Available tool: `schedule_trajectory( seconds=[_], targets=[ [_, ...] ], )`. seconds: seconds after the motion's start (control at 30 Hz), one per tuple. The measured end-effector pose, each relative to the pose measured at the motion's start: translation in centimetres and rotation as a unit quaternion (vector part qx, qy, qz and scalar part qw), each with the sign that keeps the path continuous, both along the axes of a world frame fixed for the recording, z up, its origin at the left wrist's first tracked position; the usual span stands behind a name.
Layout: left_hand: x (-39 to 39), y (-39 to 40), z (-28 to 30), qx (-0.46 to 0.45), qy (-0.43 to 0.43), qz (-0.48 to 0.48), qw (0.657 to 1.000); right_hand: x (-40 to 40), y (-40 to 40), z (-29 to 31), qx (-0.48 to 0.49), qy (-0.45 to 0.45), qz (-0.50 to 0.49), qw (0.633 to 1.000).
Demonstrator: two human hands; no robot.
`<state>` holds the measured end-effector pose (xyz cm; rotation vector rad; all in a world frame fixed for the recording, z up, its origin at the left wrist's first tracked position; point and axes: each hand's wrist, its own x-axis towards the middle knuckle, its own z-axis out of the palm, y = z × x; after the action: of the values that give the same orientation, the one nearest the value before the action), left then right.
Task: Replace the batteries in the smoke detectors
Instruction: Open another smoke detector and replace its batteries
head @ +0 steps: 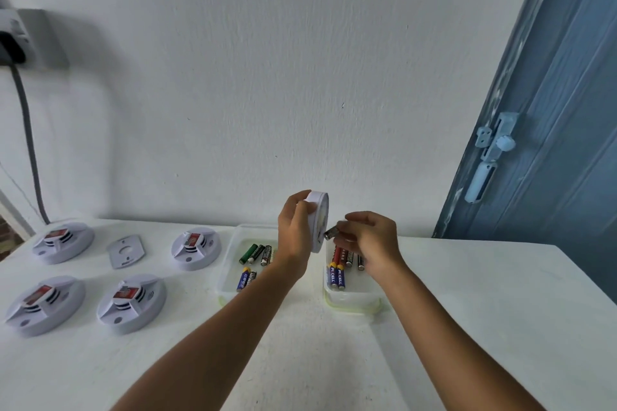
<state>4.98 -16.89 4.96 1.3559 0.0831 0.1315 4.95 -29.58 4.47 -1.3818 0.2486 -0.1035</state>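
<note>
**Detector held on edge, battery at its back**

At the far left a black plug (pixel 11 47) sits in a wall socket, its grey cable (pixel 28 140) dropping to the white surface (pixel 484 310). On the left of the surface lie four white detectors: far-left (pixel 62 241), near-left (pixel 45 304), near-middle (pixel 131 302) and far-middle (pixel 195 247). Each has a red-labelled block on top. Between the two far ones lies a flat grey plate (pixel 126 250).

Right of them stands the left tray (pixel 230 277), a clear box with a greenish rim, holding loose batteries: green and dark cells (pixel 257 253) at the far side, a blue one (pixel 244 279) nearer.

Above the gap between the trays, the left hand (pixel 295 237) grips a fifth detector (pixel 319 220) on edge, fingers curled round its rim. Its flat face turns to the right.

The right hand (pixel 367 240) pinches a small battery (pixel 331 232) between its fingertips, one end touching or just beside the detector's face; I cannot tell which.

Under that hand stands the right tray (pixel 354 300), also clear, with red, dark and blue-yellow batteries (pixel 337 274) lying side by side at its far end.

At the far right, a blue door (pixel 551 110) with a pale blue latch (pixel 490 157).
</note>
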Motion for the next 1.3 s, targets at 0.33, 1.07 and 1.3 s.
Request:
schedule_trajectory(
  seconds=[0.33, 1.07, 1.3],
  targets=[
    [0.4, 1.4, -1.1, -0.001, 0.091, 0.018, 0.996, 2.8, 0.1, -3.7, -0.630, 0.102, 0.172, 0.750],
    [1.2, 2.7, -1.6, -0.140, 0.172, -0.041, 0.974, -0.7, 2.8, -1.4, -0.351, -0.211, 0.148, 0.900],
    [1.9, 3.3, -1.3, -0.190, 0.214, -0.041, 0.957, -1.3, 3.3, -2.5, -0.395, -0.292, 0.125, 0.862]
  ],
)
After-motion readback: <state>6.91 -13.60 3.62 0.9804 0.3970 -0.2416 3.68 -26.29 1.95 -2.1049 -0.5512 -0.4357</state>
